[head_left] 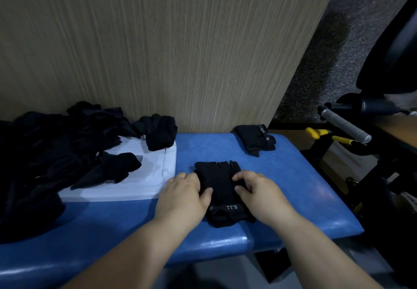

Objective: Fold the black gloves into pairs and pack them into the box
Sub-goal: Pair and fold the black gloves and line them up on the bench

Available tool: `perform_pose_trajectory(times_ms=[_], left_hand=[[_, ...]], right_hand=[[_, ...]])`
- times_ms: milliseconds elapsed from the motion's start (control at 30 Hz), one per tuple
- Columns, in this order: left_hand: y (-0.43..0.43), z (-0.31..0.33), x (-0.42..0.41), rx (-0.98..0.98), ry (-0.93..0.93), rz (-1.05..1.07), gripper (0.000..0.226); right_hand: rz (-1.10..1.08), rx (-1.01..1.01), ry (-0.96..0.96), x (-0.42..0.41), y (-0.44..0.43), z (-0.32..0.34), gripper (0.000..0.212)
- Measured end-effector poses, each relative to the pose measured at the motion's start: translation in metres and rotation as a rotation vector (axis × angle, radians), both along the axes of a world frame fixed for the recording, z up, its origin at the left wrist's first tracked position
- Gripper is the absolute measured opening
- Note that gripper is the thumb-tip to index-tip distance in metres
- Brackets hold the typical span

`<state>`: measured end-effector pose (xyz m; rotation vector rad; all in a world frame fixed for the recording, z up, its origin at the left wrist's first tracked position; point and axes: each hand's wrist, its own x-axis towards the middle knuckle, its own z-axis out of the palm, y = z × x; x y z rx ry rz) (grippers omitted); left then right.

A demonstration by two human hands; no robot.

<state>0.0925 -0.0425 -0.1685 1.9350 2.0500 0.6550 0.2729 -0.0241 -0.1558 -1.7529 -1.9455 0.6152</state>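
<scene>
1. So, you are early in the job: a heap of loose black gloves (56,153) lies at the left of the blue desk (293,187), spilling over a white box (158,176), and most of it looks unsorted.
2. One folded pair (256,138) sits alone at the far right of the desk, against the wooden panel (180,51); judging by its tidy shape it is done, but it is not in the box.
3. The gloves in hand (220,189) lie flat in the middle of the desk, just beside the box's right edge. I cannot tell whether this is one glove or two stacked.
4. Its long axis runs away from you: the short cut-off fingers point to the far side, the cuff with the white logo sits nearest you, close to the desk's front edge.
5. Your left hand (185,196) presses on the glove's left edge, fingers curled, thumb lying on the fabric; it rests on it more than clamps it.
6. Your right hand (259,191) does likewise on the right edge, fingers bent and pinching lightly at the cloth.
7. What is left, as I judge it: fold this pair, work through the heap, then pack everything into the box.
</scene>
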Motion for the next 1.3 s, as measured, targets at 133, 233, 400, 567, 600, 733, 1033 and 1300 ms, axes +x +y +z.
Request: perform_pose_trajectory(times_ms=[133,233,400,567,600,733,1033,1300], left_hand=[[-0.001,-0.006,-0.001,0.156,-0.084,-0.057,0.027],[0.001,-0.006,-0.002,0.257,-0.123,-0.215,0.039],[0.003,-0.007,-0.003,0.101,-0.016,-0.474,0.042],[0.002,-0.011,-0.01,-0.037,0.101,-0.49,0.045],[0.002,-0.012,-0.011,-0.05,0.105,-0.488,0.046],[-0.001,-0.014,-0.014,-0.077,0.112,-0.48,0.046],[-0.001,-0.016,-0.024,-0.001,0.01,-0.496,0.041],[0.0,-0.009,-0.036,0.074,-0.02,-0.605,0.06]], right_hand=[[-0.006,0.121,-0.015,0.002,0.001,0.002,0.021],[0.054,0.241,0.044,0.005,0.002,0.002,0.02],[0.287,0.147,-0.055,0.005,0.003,-0.003,0.037],[0.355,-0.065,-0.155,0.005,0.003,-0.009,0.048],[0.36,-0.1,-0.176,0.005,0.004,-0.009,0.052],[0.371,-0.131,-0.226,0.007,0.004,-0.01,0.053],[0.301,-0.065,-0.201,0.023,0.009,-0.004,0.045],[0.254,-0.039,0.136,0.041,0.009,0.004,0.039]])
